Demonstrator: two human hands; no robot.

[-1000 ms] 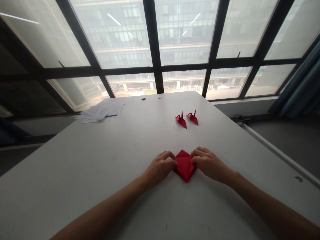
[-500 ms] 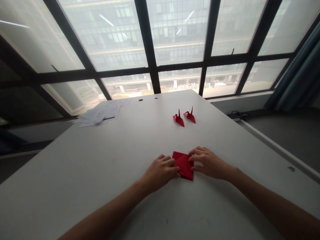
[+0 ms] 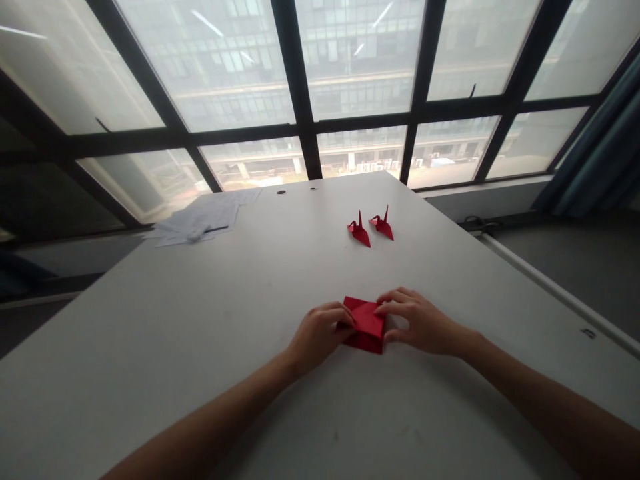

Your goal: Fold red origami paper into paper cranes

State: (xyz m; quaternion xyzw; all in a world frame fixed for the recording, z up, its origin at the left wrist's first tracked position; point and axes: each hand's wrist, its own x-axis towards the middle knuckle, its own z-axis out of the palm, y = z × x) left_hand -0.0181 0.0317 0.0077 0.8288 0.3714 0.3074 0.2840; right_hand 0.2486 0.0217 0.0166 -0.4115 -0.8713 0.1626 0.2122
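A small folded sheet of red origami paper (image 3: 369, 318) lies on the white table between my hands. Its near part is partly lifted, with a dark fold line below the upper layer. My left hand (image 3: 324, 333) is closed at the left side, thumb and fingers pinching a layer of the paper. From the right, my right hand (image 3: 417, 321) holds the paper's edge, curled fingertips on the upper right corner and the thumb low by the right edge. The fingertips hide parts of both side edges.
Two red paper cranes (image 3: 359, 233) stand farther back on the white table (image 3: 240, 287). Loose paper sheets (image 3: 200, 220) with a dark pen-like item lie at the far left. Beyond are large windows (image 3: 355, 60) and a blue curtain (image 3: 583, 160) on the right.
The upper layer of the red paper has been lifted near its front edge, opening a fold. My left fingers have shifted from lying on the paper to pinching it. The view has tilted slightly.
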